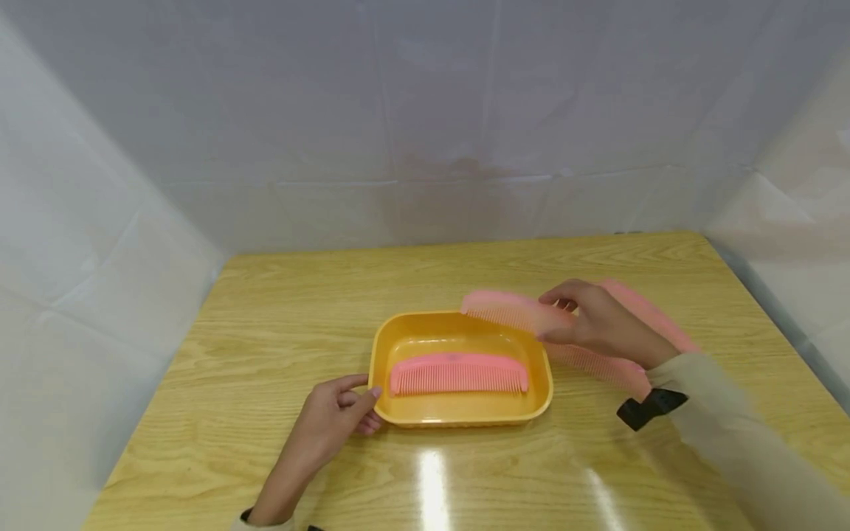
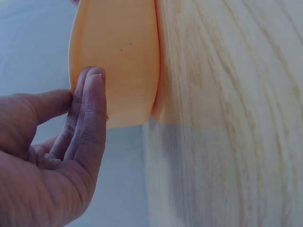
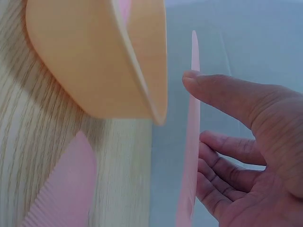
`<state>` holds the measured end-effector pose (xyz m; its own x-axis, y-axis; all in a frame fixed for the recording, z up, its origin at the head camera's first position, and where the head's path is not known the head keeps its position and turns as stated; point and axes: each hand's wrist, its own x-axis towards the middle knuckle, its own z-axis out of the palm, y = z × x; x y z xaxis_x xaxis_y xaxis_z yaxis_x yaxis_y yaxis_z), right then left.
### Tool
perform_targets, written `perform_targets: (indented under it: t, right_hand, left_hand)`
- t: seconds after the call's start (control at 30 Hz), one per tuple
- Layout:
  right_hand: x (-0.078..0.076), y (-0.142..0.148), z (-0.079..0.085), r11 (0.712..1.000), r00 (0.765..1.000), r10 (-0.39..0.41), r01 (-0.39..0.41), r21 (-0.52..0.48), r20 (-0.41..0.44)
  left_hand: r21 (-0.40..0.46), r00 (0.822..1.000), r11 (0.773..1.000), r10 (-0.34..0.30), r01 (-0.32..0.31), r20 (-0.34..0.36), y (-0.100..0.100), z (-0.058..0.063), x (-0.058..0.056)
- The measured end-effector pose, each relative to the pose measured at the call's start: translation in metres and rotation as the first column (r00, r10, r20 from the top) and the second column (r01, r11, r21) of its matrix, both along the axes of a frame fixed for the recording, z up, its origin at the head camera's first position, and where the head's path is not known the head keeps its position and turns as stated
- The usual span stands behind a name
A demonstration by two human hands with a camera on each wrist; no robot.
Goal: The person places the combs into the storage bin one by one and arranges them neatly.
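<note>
My left hand grips the left end of a yellow plastic basin, thumb over the rim and fingers against the outer wall. One pink comb lies inside, teeth toward me. Above the basin's far right corner, my right hand pinches another pink comb between thumb and fingers. That comb appears edge-on in the right wrist view, beside the basin's rim. Under the right forearm, a pink comb rests on the table, partly covered by the hand.
Behind the right wrist lies a further pink comb on the wooden table. White sheeting stands along the table's back and sides. A black strap circles the right wrist.
</note>
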<state>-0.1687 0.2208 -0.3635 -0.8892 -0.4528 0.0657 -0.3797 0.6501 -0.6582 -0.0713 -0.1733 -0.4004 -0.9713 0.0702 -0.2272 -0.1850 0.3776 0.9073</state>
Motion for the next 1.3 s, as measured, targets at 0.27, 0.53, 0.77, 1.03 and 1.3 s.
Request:
perform_targets:
  t: [0.27,0.53,0.77,1.03,1.3]
  right_hand:
    - [-0.003,-0.021,-0.001,0.999,0.998,0.05,-0.05,-0.017,0.027]
    - [-0.004,-0.04,-0.001,0.993,0.993,0.114,-0.114,-0.018,-0.001]
    - [-0.004,-0.054,-0.003,0.987,0.986,0.16,-0.16,-0.008,-0.038]
    - [-0.001,-0.068,-0.008,0.981,0.981,0.195,-0.195,-0.003,-0.019]
    - [0.003,-0.078,-0.014,0.974,0.974,0.228,-0.228,-0.014,0.003]
  left_hand:
    - [0.002,1.0,1.0,-0.012,0.012,-0.01,0.0,0.001,0.001]
    - [-0.015,1.0,1.0,0.001,-0.001,0.005,0.002,0.001,0.001]
    - [-0.024,1.0,1.0,0.015,-0.015,0.008,0.003,0.001,0.0]
    - [-0.013,1.0,1.0,-0.007,0.007,-0.007,0.002,0.003,0.001]
    - [-0.014,1.0,1.0,-0.021,0.021,-0.005,0.001,0.001,0.0]
